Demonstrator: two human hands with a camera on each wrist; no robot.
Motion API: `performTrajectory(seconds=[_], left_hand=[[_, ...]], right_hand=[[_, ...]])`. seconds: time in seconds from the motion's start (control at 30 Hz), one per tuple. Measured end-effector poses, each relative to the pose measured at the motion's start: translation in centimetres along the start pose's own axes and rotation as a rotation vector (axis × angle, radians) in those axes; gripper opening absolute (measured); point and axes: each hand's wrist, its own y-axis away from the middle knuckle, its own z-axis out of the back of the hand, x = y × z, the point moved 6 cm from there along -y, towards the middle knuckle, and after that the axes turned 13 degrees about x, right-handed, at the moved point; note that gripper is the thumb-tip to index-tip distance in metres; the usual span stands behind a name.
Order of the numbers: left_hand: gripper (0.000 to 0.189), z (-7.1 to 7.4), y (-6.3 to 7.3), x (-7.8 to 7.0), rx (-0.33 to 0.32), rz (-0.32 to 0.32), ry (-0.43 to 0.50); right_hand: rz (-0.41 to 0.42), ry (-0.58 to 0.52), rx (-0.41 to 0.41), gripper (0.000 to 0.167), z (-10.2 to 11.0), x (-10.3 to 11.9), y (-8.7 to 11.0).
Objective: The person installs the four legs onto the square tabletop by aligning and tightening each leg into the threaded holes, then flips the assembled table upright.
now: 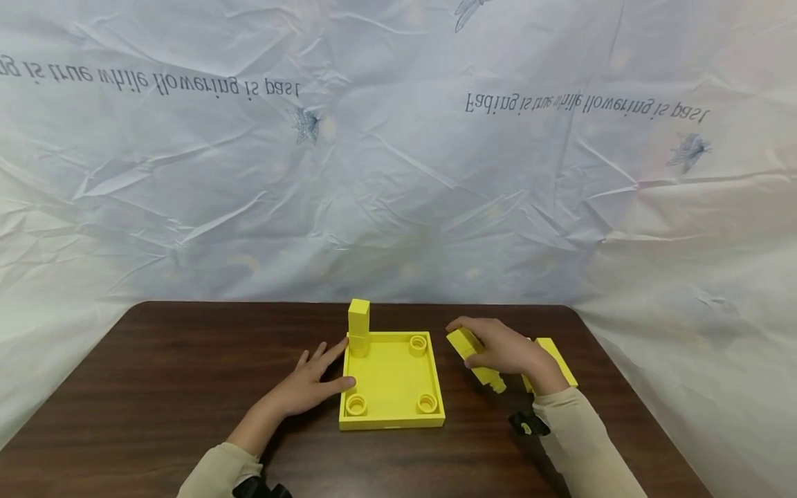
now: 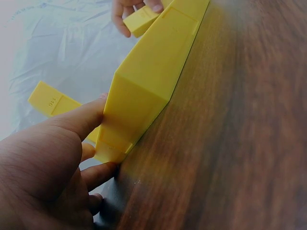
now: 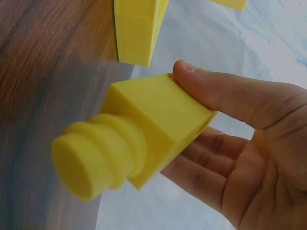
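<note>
A square yellow tray-like base (image 1: 391, 422) lies on the table, with round threaded sockets in its corners. At its far left corner stands a square yellow leg (image 1: 359, 318), upright. My left hand (image 1: 306, 384) spreads along the base's left side, the thumb at the rim and the index finger near that leg. To the right of the base, my right hand (image 1: 506, 347) grips a second yellow leg (image 3: 153, 112) between thumb and fingers. This leg is tilted, its round threaded end pointing down toward me; in the right wrist view the thread is bare.
More yellow block pieces (image 1: 557, 356) lie on the right of the brown table (image 1: 156, 366), partly hidden by my right wrist. A white printed sheet (image 1: 398, 173) hangs behind the table's far edge.
</note>
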Motion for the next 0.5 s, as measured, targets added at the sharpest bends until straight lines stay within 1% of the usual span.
performTrajectory(seconds=[0.3, 0.5], left_hand=[[0.087, 0.1, 0.0, -0.1, -0.001, 0.0, -0.001], [0.087, 0.1, 0.1, 0.0, 0.002, 0.0, 0.006]], right_hand=[[0.068, -0.004, -0.055, 0.059, 0.2, 0.7, -0.2], [0.091, -0.015, -0.07, 0.059, 0.1, 1.5, -0.3]])
